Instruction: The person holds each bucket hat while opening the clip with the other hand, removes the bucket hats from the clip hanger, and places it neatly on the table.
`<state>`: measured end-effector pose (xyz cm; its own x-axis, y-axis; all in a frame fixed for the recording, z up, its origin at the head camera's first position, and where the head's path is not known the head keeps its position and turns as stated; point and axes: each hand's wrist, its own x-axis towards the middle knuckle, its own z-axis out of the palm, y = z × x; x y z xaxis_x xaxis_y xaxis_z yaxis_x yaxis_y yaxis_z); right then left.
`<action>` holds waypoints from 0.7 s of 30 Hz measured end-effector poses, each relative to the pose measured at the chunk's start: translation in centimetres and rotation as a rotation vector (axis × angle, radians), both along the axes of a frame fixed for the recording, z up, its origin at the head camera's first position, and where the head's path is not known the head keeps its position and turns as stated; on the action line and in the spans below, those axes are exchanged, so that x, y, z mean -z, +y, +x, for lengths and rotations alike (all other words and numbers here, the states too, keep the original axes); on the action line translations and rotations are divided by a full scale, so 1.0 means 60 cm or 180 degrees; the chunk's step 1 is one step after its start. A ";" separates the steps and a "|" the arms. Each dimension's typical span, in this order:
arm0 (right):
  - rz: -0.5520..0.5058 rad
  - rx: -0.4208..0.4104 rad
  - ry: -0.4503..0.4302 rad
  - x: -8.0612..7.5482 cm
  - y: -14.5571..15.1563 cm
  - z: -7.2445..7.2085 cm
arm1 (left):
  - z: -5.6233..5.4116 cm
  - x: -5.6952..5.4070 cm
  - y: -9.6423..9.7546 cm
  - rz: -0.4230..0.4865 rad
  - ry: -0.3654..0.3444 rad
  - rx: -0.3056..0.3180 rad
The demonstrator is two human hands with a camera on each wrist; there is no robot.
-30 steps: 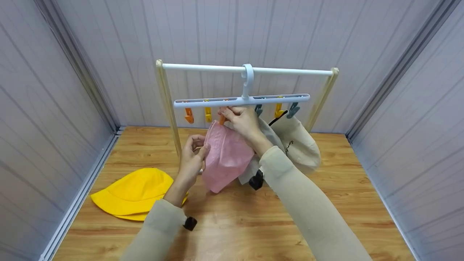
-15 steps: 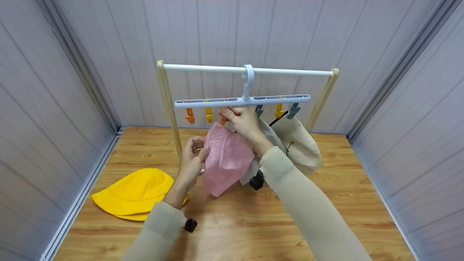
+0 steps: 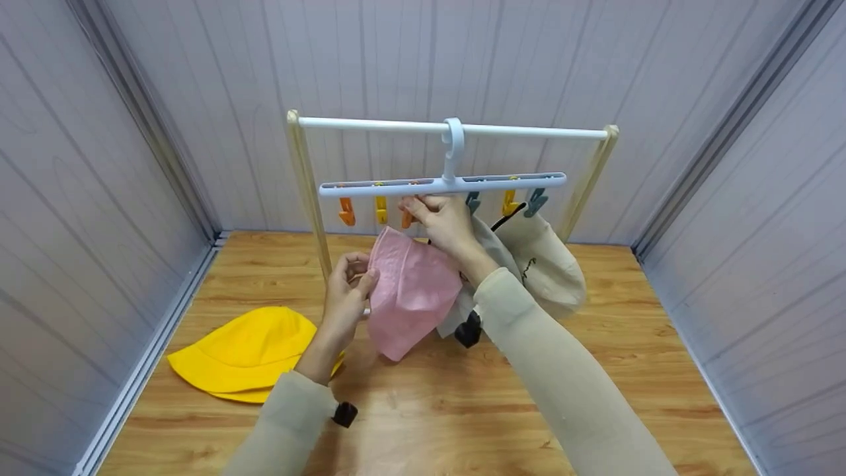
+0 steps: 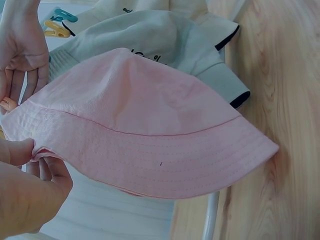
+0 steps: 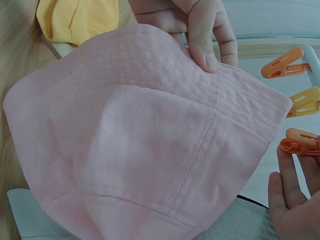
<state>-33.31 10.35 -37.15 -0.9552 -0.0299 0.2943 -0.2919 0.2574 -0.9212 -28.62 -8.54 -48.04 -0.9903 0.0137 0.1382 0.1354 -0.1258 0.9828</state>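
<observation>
A pink bucket hat (image 3: 416, 291) hangs from my left hand (image 3: 347, 287), whose thumb and fingers pinch its brim. With my right hand (image 3: 446, 221) I pinch an orange clip (image 5: 300, 142) under the white hanger (image 3: 383, 189). In the right wrist view the hat's brim corner stands apart from this clip, below and left of it in the head view. Behind the pink hat hangs a pale grey-green bucket hat (image 4: 150, 37), partly covered. To its right a cream hat (image 3: 548, 271) hangs from the hanger's clips, with black trim and small lettering.
A yellow bucket hat (image 3: 254, 344) lies on the wood-grain surface at left, beside my left forearm. The hanger hooks over a white rod (image 3: 529, 130) between wooden posts. Another orange clip (image 3: 346, 213) and a yellow clip (image 3: 381, 210) hang at its left end.
The pink hat's upper edge has come away from the orange clip, moving down and slightly left with my left hand. My right hand stays at the clip.
</observation>
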 end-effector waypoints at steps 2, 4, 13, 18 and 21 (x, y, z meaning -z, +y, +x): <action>0.0022 -0.0022 0.0031 0.000 0.001 0.001 | 0.000 0.003 -0.002 -0.0012 -0.0029 -0.0013; 0.0021 -0.0044 0.0041 0.000 0.001 0.001 | -0.001 0.005 -0.004 -0.0029 -0.0054 -0.0026; -0.0166 -0.0072 -0.0104 -0.001 0.002 0.004 | 0.001 0.012 -0.012 -0.0073 -0.0098 -0.0020; -0.0125 -0.0086 -0.0058 0.000 0.001 0.006 | 0.002 0.017 -0.014 -0.0051 -0.0097 -0.0015; -0.0062 -0.0079 -0.0043 0.003 0.001 0.007 | 0.002 0.019 -0.015 -0.0013 -0.0070 -0.0012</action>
<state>-32.89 10.39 -37.30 -0.9581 -0.0482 0.2822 -0.2855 0.2321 -0.9298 -28.49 -9.44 -49.18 -0.9932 0.0104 0.1164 0.1143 -0.1212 0.9860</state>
